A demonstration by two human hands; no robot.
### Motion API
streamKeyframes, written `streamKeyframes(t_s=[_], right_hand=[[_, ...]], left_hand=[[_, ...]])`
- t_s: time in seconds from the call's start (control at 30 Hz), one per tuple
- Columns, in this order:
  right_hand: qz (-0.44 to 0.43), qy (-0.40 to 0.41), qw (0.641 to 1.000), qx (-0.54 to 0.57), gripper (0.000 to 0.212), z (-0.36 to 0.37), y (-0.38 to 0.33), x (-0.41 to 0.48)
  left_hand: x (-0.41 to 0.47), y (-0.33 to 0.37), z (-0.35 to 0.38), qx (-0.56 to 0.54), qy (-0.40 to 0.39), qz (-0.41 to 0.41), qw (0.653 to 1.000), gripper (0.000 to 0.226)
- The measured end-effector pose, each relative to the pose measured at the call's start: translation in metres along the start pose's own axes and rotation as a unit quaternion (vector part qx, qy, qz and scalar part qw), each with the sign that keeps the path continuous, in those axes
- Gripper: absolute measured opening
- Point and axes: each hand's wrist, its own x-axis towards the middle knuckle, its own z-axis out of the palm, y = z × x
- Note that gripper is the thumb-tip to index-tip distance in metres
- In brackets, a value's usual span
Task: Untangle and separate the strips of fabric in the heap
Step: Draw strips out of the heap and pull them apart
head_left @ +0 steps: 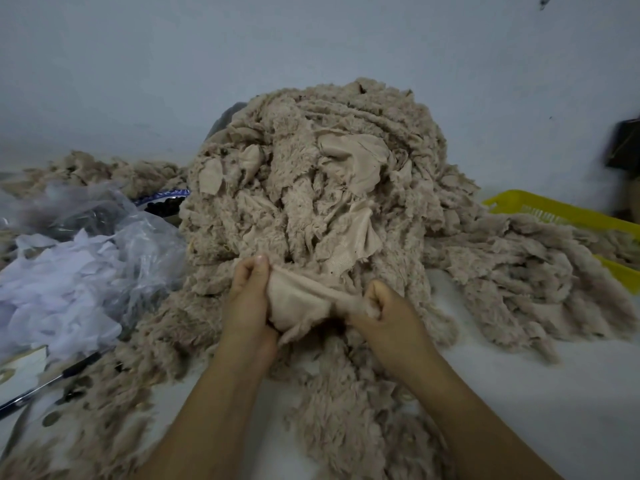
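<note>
Far left, near edge: dark-handled metal tool (52, 379), kind not clear, lying on the table (536, 410) among loose beige fluff. Left, above it: pile of white fabric scraps (52, 292), touching a crumpled clear plastic bag (114, 220). Left rear, against the wall (311, 36): low pile of beige fleece (104, 168), well apart from the hands. Just right of the bag: blue-patterned rim of a dish (162, 197), mostly hidden behind the heap. Centre: heap (329, 168) of tangled beige fleece strips, tall, spreading down to the near edge of the table, smooth backing showing in places. Centre front, at the foot of the heap: left hand (249, 299), fingers curled, thumb up, pinching one end of a strip (298, 299); the strip is stretched between the two hands, smooth side up, its top edge touching the heap. Just right of it: right hand (388, 310), fist clenched on the other end of the same strip. Right: flatter spread of fleece strips (519, 271), joined to the heap and overlapping a yellow plastic basket (554, 211). Far right rear: dark object (627, 143), blurred, not identifiable.
</note>
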Motion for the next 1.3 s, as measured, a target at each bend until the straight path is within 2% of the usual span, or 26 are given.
streamKeyframes(t_s=[0.2, 0.23, 0.3, 0.4, 0.53, 0.6, 0.63, 0.67, 0.73, 0.8, 0.83, 0.9, 1.0, 1.07, 1.13, 1.23, 1.3], right_hand=[[0.005, 0.043, 0.999, -0.006, 0.034, 0.003, -0.002, 0.0], [0.008, 0.068, 0.998, -0.003, 0.034, 0.001, -0.001, 0.0], [0.025, 0.131, 0.991, -0.006, 0.031, -0.006, 0.002, 0.003], [0.048, 0.171, 0.984, 0.017, 0.03, -0.017, 0.008, 0.01], [0.033, 0.151, 0.987, 0.035, 0.021, -0.014, 0.014, 0.011], [0.031, 0.143, 0.989, 0.034, 0.02, -0.012, 0.015, 0.011], [0.027, 0.14, 0.989, 0.03, 0.022, -0.012, 0.015, 0.011], [0.022, 0.139, 0.99, 0.025, 0.023, -0.012, 0.015, 0.011], [0.012, 0.146, 0.989, 0.001, 0.023, -0.013, 0.014, 0.01], [0.004, 0.148, 0.988, -0.036, 0.025, -0.012, 0.014, 0.008], [-0.002, 0.145, 0.988, -0.061, 0.027, -0.01, 0.015, 0.007], [-0.006, 0.139, 0.984, -0.113, 0.031, -0.007, 0.016, 0.007], [0.03, 0.154, 0.977, -0.141, 0.035, -0.009, 0.02, 0.01], [0.063, 0.17, 0.977, -0.111, 0.036, -0.016, 0.023, 0.012], [0.049, 0.168, 0.982, -0.068, 0.034, -0.019, 0.021, 0.01], [-0.05, 0.123, 0.991, 0.002, 0.042, -0.011, 0.007, 0.0], [-0.105, 0.059, 0.993, -0.006, 0.04, -0.001, 0.001, -0.005]], left_hand=[[0.009, -0.003, -0.006, -0.052, 0.028, -0.039, 0.997, 0.016], [0.009, -0.003, -0.005, -0.037, 0.035, -0.03, 0.998, 0.017], [0.006, -0.004, -0.004, 0.089, 0.037, 0.011, 0.995, 0.028], [-0.006, -0.004, 0.001, 0.281, -0.044, 0.037, 0.958, 0.037], [-0.013, -0.006, 0.002, 0.38, -0.188, -0.001, 0.906, 0.052], [-0.015, -0.011, -0.001, 0.423, -0.252, -0.026, 0.87, 0.051], [-0.016, -0.015, -0.002, 0.43, -0.266, -0.025, 0.862, 0.049], [-0.018, -0.016, -0.001, 0.423, -0.259, -0.013, 0.868, 0.044], [-0.018, -0.013, 0.001, 0.353, -0.21, 0.016, 0.912, 0.034], [-0.013, -0.007, 0.001, 0.208, -0.179, -0.015, 0.962, 0.029], [-0.01, -0.003, 0.0, 0.13, -0.177, -0.043, 0.975, 0.029], [-0.007, 0.003, -0.004, 0.005, -0.17, -0.103, 0.98, 0.033], [-0.001, 0.009, -0.011, -0.131, -0.182, -0.146, 0.964, 0.048], [0.001, 0.014, -0.015, -0.161, -0.172, -0.139, 0.962, 0.055], [0.003, 0.014, -0.013, -0.148, -0.146, -0.125, 0.97, 0.055], [0.002, 0.005, -0.004, -0.101, -0.13, -0.09, 0.982, 0.047], [-0.001, -0.002, 0.001, -0.069, -0.152, -0.065, 0.984, 0.046]])
